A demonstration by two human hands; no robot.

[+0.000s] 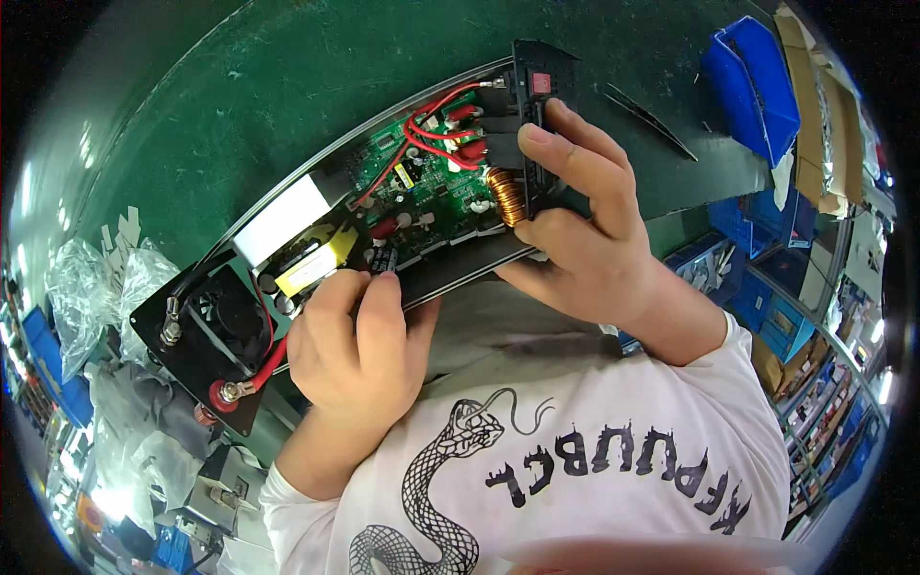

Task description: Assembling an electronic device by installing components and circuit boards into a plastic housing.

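An opened power inverter (422,206) lies slantwise in front of me, its green circuit board, red wires and copper coil (505,196) exposed. My left hand (359,345) grips the near edge of its casing, fingertips beside the yellow-wrapped transformer (316,261). At the right end, my right hand (594,211) holds the black end panel (539,125), which carries a red switch (541,83). Two of its fingers reach over the panel's outer face, while other fingers are around the casing's near corner. The left end has a fan panel (196,331) with a red terminal (228,394) and a metal terminal.
Black tweezers (652,120) lie on the green tabletop (316,72) to the right. Beyond them stand a blue bin (752,91) and cardboard (815,115). Clear plastic bags (144,431) crowd the left side. Blue bins of parts (704,264) sit at the right.
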